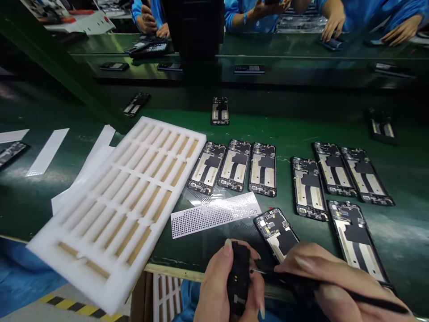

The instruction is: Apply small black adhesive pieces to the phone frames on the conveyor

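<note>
My left hand (214, 284) is closed around a small black plastic part (238, 273), perhaps a phone's inner cover, with small gold contacts on its face. Black tweezers (375, 302) are gripped in my right hand (338, 279); their thin metal tip is at the black part's right edge. Whether the tip touches it I cannot tell. Just beyond my hands lies an opened phone (276, 230), partly covered by my right hand. A white sheet of small black dots (214, 214) lies past my left hand. Another opened phone (357, 237) rests beyond my right hand.
A white slotted foam tray (147, 175) slants across the left, overhanging the bench edge. Several opened phones (233, 164) lie on the green bench (281, 127). White strips (48, 152) lie far left. Phones (250, 69) sit farther back, where co-workers in blue sleeves handle devices.
</note>
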Demonstrator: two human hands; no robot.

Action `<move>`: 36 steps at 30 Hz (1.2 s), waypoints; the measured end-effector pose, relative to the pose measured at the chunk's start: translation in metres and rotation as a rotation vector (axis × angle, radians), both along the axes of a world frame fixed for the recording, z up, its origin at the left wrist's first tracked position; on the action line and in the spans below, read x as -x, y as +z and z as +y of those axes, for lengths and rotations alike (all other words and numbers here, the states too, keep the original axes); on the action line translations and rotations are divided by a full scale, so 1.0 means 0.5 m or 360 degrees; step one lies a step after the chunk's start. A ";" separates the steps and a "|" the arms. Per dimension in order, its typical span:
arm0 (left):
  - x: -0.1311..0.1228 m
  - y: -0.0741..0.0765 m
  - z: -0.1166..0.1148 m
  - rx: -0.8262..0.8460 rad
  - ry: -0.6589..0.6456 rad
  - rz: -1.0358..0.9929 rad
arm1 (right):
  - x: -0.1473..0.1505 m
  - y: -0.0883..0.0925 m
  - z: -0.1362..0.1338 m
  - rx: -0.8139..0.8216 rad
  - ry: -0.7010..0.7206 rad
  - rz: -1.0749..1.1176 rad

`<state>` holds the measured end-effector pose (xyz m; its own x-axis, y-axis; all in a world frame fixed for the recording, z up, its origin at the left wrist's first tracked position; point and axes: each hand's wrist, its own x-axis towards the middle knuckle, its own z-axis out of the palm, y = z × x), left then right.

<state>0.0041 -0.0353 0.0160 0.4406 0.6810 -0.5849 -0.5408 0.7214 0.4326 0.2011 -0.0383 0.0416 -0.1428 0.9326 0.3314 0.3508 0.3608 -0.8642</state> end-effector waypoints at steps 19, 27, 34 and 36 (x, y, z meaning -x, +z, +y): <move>-0.009 0.028 -0.015 -0.0290 -0.0002 -0.0005 | 0.027 0.009 -0.008 0.0289 -0.0440 -0.0074; -0.009 0.028 -0.018 -0.0312 -0.0030 -0.0011 | 0.011 0.003 -0.026 0.0185 -0.0355 -0.0242; -0.004 0.014 -0.028 -0.0426 -0.0042 0.0097 | 0.021 -0.002 -0.039 0.0131 -0.0336 -0.0343; 0.003 0.014 -0.031 -0.0398 -0.0045 0.0161 | 0.020 0.001 -0.035 0.0120 -0.0332 -0.0353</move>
